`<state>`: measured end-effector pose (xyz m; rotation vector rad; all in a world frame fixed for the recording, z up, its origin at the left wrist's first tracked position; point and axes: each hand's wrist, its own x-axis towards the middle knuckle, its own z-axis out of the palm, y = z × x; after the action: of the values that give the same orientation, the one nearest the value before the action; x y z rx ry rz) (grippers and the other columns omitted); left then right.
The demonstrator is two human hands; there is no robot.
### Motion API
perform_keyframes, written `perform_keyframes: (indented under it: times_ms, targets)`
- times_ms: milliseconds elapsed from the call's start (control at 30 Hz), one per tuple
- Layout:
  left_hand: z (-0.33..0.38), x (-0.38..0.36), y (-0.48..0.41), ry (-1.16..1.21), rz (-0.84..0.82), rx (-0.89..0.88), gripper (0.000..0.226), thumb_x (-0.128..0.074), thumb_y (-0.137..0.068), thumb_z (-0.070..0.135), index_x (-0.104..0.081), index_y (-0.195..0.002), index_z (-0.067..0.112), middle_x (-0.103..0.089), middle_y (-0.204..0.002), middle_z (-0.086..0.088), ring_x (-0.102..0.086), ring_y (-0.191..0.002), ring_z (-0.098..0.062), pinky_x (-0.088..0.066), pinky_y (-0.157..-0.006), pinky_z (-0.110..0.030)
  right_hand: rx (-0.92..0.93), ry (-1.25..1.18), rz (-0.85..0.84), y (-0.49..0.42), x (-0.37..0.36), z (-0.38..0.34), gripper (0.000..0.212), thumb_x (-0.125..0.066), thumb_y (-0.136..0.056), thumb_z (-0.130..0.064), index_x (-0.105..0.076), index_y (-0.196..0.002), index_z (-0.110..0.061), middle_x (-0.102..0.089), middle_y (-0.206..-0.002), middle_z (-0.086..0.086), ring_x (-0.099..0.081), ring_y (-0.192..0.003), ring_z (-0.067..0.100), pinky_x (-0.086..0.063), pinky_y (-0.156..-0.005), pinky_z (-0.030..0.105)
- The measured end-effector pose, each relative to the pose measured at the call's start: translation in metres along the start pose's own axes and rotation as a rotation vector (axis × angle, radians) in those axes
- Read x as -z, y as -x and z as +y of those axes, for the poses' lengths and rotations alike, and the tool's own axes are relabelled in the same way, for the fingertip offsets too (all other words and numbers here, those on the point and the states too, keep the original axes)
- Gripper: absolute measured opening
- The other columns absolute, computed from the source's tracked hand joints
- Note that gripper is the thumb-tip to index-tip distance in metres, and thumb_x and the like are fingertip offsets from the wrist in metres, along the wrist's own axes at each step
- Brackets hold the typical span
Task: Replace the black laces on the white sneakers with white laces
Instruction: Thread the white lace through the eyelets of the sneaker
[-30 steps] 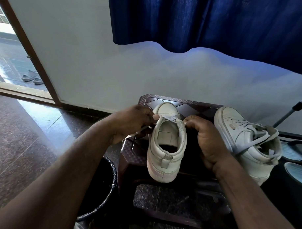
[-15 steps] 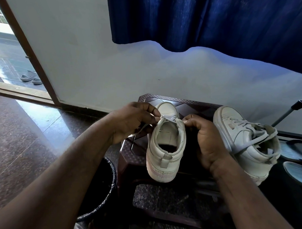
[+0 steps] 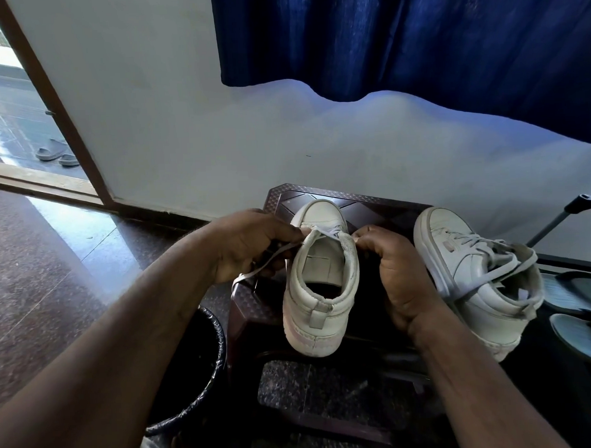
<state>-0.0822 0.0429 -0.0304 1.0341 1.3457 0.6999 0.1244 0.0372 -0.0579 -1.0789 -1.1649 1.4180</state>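
Since the earlier frame the left hand [image 3: 251, 245] has sunk a little; its curled fingers [image 3: 287, 232] pinch the white lace [image 3: 272, 258], which loops below them. Between both hands' fingers is the sneaker [image 3: 320, 290], heel toward the camera. The right hand [image 3: 399, 270] pinches its collar with curled fingers. A second sneaker [image 3: 473, 271] lies right of that hand.

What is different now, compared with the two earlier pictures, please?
The left hand rose slightly toward the toe of the sneaker, then came back down, pinching the lace throughout. The right hand keeps holding the sneaker's edge. The sneaker, the second sneaker and the stool stayed in place.
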Motion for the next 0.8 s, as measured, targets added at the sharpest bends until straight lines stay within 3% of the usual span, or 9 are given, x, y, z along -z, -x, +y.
perform_keyframes:
  times_ms: [67,200,367,500,567,667,800]
  targets:
    - [0.0006,-0.0008,-0.0002,0.014,-0.012,0.012,0.020,-0.070,-0.092,0.017,-0.074,-0.102,0.001,-0.062,-0.072,-0.007,-0.051,-0.066,-0.020,-0.041,-0.065,-0.032,-0.009,0.012,0.003,0.0007,-0.0009,-0.0004,0.056,-0.068,-0.062,-0.034,-0.048,-0.079,0.016,-0.047,-0.081,0.014,-0.039,-0.082,0.027,-0.035,-0.076,0.047]
    - [-0.0002,0.0004,-0.0024,0.098,-0.009,-0.025,0.014,-0.072,-0.092,0.013,-0.072,-0.084,0.001,-0.066,-0.073,-0.012,-0.058,-0.064,-0.019,-0.048,-0.069,-0.033,-0.004,0.053,0.011,0.0000,-0.0004,-0.0004,0.055,-0.069,-0.064,-0.030,-0.048,-0.080,0.018,-0.048,-0.081,0.014,-0.039,-0.080,0.026,-0.037,-0.074,0.044]
    - [0.0007,-0.0002,-0.0034,0.084,0.035,-0.099,0.016,-0.068,-0.093,0.001,-0.066,-0.107,-0.005,-0.062,-0.093,-0.021,-0.061,-0.072,-0.020,-0.054,-0.061,-0.026,0.069,0.139,0.074,-0.0040,0.0020,0.0021,0.032,-0.061,-0.084,-0.009,-0.051,-0.080,0.022,-0.050,-0.075,0.016,-0.041,-0.071,0.021,-0.040,-0.060,0.031]
    - [0.0030,-0.0015,-0.0016,0.081,0.026,-0.166,0.010,-0.068,-0.091,-0.005,-0.061,-0.092,0.003,-0.058,-0.081,-0.016,-0.055,-0.068,-0.021,-0.045,-0.062,-0.029,0.077,0.123,0.082,-0.0026,0.0037,0.0038,0.033,-0.059,-0.086,-0.011,-0.051,-0.080,0.021,-0.051,-0.076,0.016,-0.041,-0.071,0.021,-0.040,-0.057,0.029]
    - [0.0035,-0.0001,-0.0022,0.132,0.013,-0.185,0.020,-0.069,-0.090,-0.007,-0.057,-0.092,0.009,-0.057,-0.080,-0.014,-0.055,-0.070,-0.022,-0.045,-0.064,-0.031,0.047,0.081,0.072,-0.0033,0.0050,0.0048,0.036,-0.062,-0.078,-0.019,-0.054,-0.076,0.016,-0.051,-0.075,0.015,-0.043,-0.073,0.023,-0.041,-0.065,0.035]
    - [0.0044,0.0000,-0.0020,0.150,0.035,-0.171,0.026,-0.067,-0.089,-0.012,-0.055,-0.093,0.011,-0.058,-0.082,-0.015,-0.055,-0.066,-0.021,-0.045,-0.058,-0.029,-0.056,-0.070,0.040,-0.0051,0.0068,0.0067,0.020,-0.065,-0.069,-0.023,-0.062,-0.063,-0.005,-0.054,-0.071,0.011,-0.047,-0.075,0.027,-0.040,-0.079,0.044]
    - [0.0030,-0.0004,-0.0038,0.119,0.046,-0.130,0.024,-0.063,-0.089,-0.013,-0.057,-0.093,0.010,-0.062,-0.086,-0.019,-0.056,-0.064,-0.020,-0.043,-0.059,-0.028,-0.079,-0.413,-0.051,-0.0009,0.0075,-0.0015,0.011,-0.054,-0.072,-0.011,-0.050,-0.062,-0.011,-0.047,-0.067,0.006,-0.046,-0.065,0.018,-0.040,-0.067,0.031]
